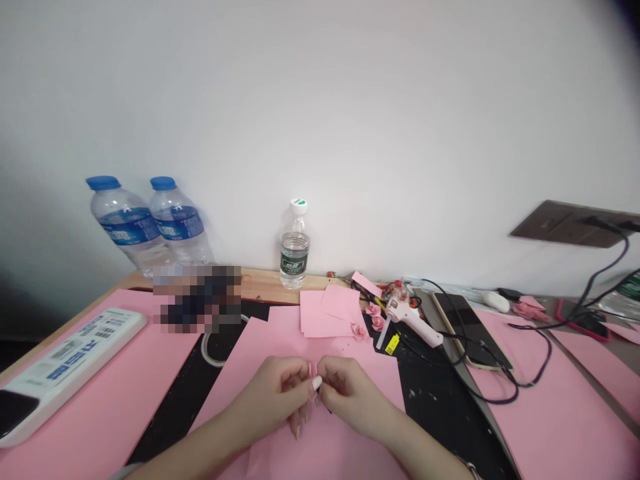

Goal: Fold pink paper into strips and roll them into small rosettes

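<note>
My left hand (277, 395) and my right hand (353, 398) meet over a large pink sheet (285, 327). Pinched between their fingertips is a small piece of pink paper (313, 369), mostly hidden by the fingers. Something thin and dark shows by my right fingertips, too small to name. Just beyond the hands lie square pink papers (325, 321), overlapping one another. Beside them sit several small pink paper roses (359, 331).
A pale glue gun (415, 321) with black cables (465, 380) lies right of the roses, near a phone (473, 330). Water bottles (294, 257) stand along the wall. At left, a long white box (75, 370) rests on pink paper, near a white ring (206, 350).
</note>
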A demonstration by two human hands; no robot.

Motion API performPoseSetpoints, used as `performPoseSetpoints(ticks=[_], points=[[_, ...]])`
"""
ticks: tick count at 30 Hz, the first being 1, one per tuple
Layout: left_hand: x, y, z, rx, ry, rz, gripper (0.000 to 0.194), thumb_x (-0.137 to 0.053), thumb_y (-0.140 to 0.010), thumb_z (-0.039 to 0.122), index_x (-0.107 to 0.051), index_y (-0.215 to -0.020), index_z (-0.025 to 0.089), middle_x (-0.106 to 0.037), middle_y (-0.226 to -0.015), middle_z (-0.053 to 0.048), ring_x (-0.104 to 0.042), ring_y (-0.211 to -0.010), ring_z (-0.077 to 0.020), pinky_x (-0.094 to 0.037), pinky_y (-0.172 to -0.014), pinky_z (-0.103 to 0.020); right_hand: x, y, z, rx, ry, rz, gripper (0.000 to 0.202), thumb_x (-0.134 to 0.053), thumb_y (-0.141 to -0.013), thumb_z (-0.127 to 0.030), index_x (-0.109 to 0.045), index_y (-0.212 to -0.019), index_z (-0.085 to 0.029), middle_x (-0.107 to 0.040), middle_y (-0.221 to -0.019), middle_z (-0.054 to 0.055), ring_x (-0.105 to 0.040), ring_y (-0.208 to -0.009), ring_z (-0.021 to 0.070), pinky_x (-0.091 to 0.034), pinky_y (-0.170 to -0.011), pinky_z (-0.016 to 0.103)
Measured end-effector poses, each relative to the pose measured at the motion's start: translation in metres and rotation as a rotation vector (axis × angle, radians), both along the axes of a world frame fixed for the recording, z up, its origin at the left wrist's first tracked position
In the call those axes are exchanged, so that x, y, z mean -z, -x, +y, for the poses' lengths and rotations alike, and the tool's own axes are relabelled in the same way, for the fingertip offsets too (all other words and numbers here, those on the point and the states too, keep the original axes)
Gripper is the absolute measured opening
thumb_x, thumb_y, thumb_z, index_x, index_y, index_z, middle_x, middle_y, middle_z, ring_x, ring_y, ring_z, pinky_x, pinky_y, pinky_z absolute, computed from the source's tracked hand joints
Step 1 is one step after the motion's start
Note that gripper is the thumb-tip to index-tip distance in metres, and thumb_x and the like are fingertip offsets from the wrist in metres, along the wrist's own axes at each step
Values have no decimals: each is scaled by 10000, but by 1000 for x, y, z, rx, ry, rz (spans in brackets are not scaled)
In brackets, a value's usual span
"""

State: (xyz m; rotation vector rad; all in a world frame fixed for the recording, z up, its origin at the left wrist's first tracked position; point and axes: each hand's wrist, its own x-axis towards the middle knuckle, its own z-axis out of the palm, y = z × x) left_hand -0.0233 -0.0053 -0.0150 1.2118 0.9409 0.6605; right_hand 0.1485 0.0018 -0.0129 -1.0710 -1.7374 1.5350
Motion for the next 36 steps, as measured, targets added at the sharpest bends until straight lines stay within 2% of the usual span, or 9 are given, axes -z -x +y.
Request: performPoseSetpoints(ticks=[4, 9, 14, 19, 30, 36], points=[[1, -1, 2, 4, 69, -64, 362, -613, -801, 487, -528, -676, 158, -626, -516, -6, -573, -378, -119, -440, -372, -201, -2, 0, -1, -28, 31, 25, 100, -478, -758, -110, -479, -686, -180, -468, -581, -55, -414, -515, 90, -313, -496, 212], [0, -1, 8, 17, 144, -149, 388, -692, -731, 500, -516, -680, 158, -638, -509, -14, -581, -387, -119, -462, -378, -202, -7, -1, 0, -26, 83, 114, 89, -498, -812, -194, -491, -725, -177, -500, -605, -37, -450, -542, 103, -349, -530, 228], [-5, 1, 9, 24, 227, -197, 371, -739, -718, 453, -511, -710, 161, -637, -506, 4, -574, -383, -106, -468, -392, -190, -7, 0, 0, -20, 120, 228, 220, -565, -845, -348, -501, -733, -170, -458, -608, -45, -408, -542, 97, -341, -536, 232], [-6, 4, 5, 24, 313, -310, 327, -720, -762, 429, -518, -747, 172, -629, -538, 19, -567, -404, -93, -486, -422, -192, -4, 0, 1, -16, 162, 315, 301, -613, -835, -427, -521, -738, -157, -463, -609, -43, -398, -531, 89, -333, -539, 231], [1, 2, 5, 34, 318, -443, 302, -700, -798, 401, -521, -741, 165, -628, -539, 7, -545, -391, -77, -485, -418, -180, 7, -1, 2, -28, 346, 486, 274, -686, -804, -382, -540, -764, -154, -497, -641, -36, -414, -533, 78, -291, -528, 219], [-3, 1, 3, 11, 291, -365, 328, -731, -758, 420, -541, -722, 155, -649, -529, -7, -587, -413, -101, -511, -425, -198, 3, -1, 1, -60, 361, 448, 238, -648, -826, -363, -536, -799, -156, -478, -585, -55, -362, -493, 71, -248, -496, 216]])
